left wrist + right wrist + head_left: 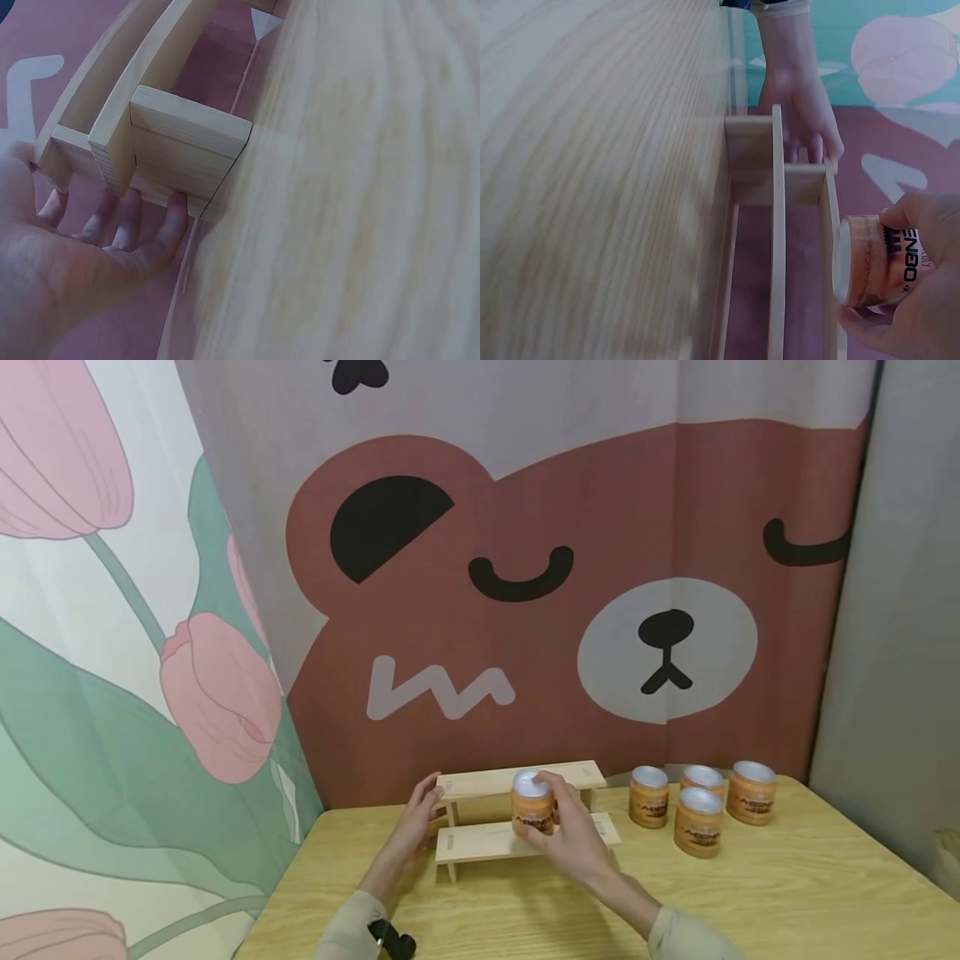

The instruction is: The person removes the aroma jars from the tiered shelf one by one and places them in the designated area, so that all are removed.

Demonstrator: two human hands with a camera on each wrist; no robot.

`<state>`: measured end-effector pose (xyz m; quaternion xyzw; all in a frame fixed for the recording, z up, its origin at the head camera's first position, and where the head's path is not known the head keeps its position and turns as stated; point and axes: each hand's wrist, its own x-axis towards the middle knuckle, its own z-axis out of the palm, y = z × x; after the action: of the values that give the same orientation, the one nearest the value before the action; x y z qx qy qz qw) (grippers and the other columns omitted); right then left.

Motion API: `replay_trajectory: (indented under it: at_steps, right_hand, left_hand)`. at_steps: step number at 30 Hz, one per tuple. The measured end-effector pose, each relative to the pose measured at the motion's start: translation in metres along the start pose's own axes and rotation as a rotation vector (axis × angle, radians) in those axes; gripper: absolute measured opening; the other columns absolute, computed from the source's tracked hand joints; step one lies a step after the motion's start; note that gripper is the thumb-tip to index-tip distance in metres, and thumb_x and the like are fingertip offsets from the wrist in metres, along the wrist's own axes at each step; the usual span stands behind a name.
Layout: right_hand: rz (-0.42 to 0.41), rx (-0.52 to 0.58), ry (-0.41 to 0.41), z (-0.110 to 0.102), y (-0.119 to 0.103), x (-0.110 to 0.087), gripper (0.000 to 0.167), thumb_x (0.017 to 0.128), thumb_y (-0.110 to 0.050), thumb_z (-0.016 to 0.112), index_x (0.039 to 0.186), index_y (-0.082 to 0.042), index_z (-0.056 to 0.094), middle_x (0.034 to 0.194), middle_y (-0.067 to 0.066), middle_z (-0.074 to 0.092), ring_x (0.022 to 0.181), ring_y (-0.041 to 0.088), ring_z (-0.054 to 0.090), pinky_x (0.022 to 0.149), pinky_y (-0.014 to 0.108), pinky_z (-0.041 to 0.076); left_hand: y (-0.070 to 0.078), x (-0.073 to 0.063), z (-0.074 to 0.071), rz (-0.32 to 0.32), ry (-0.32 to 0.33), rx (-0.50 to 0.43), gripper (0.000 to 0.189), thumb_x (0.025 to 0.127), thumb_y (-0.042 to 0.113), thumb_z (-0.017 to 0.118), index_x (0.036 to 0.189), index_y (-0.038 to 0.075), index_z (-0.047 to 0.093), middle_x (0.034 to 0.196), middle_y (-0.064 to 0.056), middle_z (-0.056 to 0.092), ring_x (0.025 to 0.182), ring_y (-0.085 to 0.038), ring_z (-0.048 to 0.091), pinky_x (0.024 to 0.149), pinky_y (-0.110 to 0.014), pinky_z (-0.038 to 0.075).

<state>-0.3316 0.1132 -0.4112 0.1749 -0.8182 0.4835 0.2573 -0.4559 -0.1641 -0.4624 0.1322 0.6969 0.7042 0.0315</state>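
Note:
A two-step wooden rack stands on the table, with an upper board (480,782) behind a lower board (480,842). My right hand (576,839) grips an orange-labelled jar (529,812) with a silvery lid, a finger over the lid and the thumb low on the front. The jar is upright and overlaps both boards in the head view; in the right wrist view its pale base (842,262) is right at the upper board's edge. At the rack's left end, my left hand (408,831) rests lightly bent fingers (174,221) against the wooden end pieces.
Several matching jars (698,823) stand grouped to the right of the rack on the wooden table (810,885). Close behind the rack hangs a curtain (450,743) printed with a bear. Tulip-patterned cloth (97,760) hangs on the left.

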Motion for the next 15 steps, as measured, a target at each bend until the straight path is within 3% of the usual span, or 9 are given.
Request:
replay_trajectory:
  at_steps: [9, 15]
  right_hand:
    - [0.026, -0.065, 0.015, -0.038, 0.022, -0.012, 0.072, 0.083, -0.004, 0.084, 0.142, -0.019, 0.045, 0.134, 0.013, 0.053, 0.114, 0.03, 0.058, 0.086, 0.047, 0.052]
    - [0.02, -0.112, 0.043, -0.059, 0.035, -0.019, 0.073, 0.081, -0.002, 0.084, 0.142, -0.016, 0.045, 0.132, 0.015, 0.054, 0.113, 0.032, 0.058, 0.084, 0.047, 0.053]
  left_hand:
    - [0.002, -0.001, -0.002, 0.0, -0.003, 0.008, 0.069, 0.105, 0.05, 0.051, 0.162, 0.023, 0.024, 0.162, -0.02, 0.022, 0.139, -0.049, 0.035, 0.093, -0.062, 0.044]
    - [0.002, -0.001, -0.001, 0.0, -0.012, 0.012, 0.069, 0.105, 0.05, 0.051, 0.162, 0.023, 0.024, 0.163, -0.018, 0.023, 0.139, -0.049, 0.035, 0.093, -0.061, 0.044]
